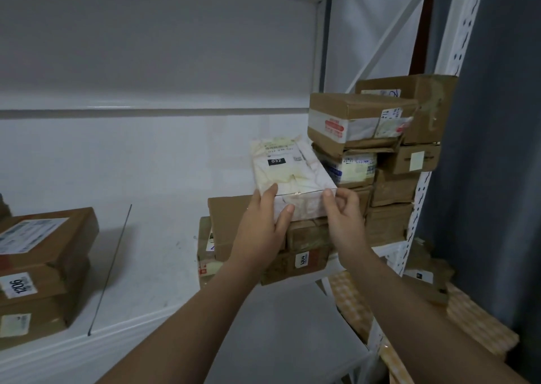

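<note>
Shelf: white shelf (164,237) against a white wall.
Right stack: brown cartons (389,184) piled high at the shelf's right end.
Left stack: brown boxes (44,252), well apart from the hands.
Parcel: white parcel (289,167) marked 032 lies flat on a low brown box (225,222), just beside the right stack; label up, long axis running away from the person, short end nearest.
Left hand: left hand (260,228) grips the near left corner, fingers on top, thumb on the front face.
Right hand: right hand (345,217) holds the near right corner, thumb at the edge, fingers curled.
</note>
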`<state>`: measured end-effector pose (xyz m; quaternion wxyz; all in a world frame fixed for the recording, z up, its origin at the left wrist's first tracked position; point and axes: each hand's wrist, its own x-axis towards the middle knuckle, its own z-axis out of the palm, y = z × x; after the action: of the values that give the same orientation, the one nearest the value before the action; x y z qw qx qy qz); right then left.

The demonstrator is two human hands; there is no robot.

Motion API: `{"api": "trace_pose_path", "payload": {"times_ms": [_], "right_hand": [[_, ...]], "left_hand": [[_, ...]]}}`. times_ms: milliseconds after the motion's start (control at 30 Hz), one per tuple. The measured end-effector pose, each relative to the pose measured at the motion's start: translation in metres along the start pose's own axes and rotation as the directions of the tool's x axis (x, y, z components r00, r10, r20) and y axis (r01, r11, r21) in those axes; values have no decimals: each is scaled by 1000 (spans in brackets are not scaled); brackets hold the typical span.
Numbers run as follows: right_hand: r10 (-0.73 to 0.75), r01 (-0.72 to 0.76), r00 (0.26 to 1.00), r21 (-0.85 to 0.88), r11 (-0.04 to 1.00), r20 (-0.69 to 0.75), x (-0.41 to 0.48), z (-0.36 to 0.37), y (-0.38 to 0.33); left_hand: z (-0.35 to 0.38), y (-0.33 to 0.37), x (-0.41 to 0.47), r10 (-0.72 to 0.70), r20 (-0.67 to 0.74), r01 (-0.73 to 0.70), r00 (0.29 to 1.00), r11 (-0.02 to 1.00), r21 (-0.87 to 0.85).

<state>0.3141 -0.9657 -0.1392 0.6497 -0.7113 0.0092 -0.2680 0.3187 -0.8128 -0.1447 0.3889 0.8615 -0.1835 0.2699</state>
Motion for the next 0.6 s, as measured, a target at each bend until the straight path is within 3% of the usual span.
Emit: {"api": "trace_pose_path", "payload": {"times_ms": [167,333,500,600], "right_hand": [[-55,58,998,98,994,-40,-9,0,-16],[-92,89,995,57,994,48,-16,3,-27],[-89,61,985,187,980,145,-25,4,-30],[-143,80,965,275,958,218,-30,3,-28]], "left_hand": [[0,3,-14,-144,-113,119,983,972,-204],[-8,-1,-28,-202,-196,146,960,953,-266],[-19,0,-40,-203,-244,115,948,936,-334],[-32,7,-43,-198,-265,18,944,831,-556]]}}
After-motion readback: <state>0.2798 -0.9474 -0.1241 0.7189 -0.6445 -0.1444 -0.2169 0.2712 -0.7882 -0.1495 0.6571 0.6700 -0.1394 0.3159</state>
